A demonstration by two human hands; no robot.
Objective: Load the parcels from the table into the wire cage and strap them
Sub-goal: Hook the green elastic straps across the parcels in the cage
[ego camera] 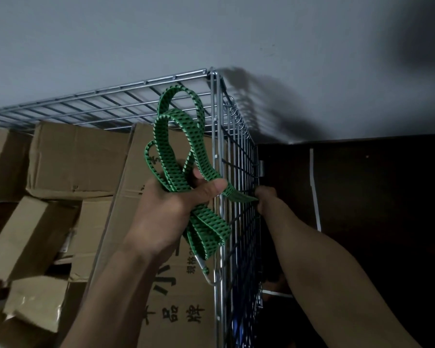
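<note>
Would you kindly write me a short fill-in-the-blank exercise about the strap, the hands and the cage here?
1. The left hand grips a bunched strap coloured ____.
2. The right hand holds the strap's end from ____ the cage.
3. The parcels in the cage are made of ____.
Missing words: green; outside; cardboard.

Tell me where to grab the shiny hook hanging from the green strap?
Probably its straight shank, just under the green bungee strap, pinched from the left. The metal hook dangles free below the left hand, bent tip lowest, and the wire cage mesh stands close on its right, leaving fingers little room there.
</note>
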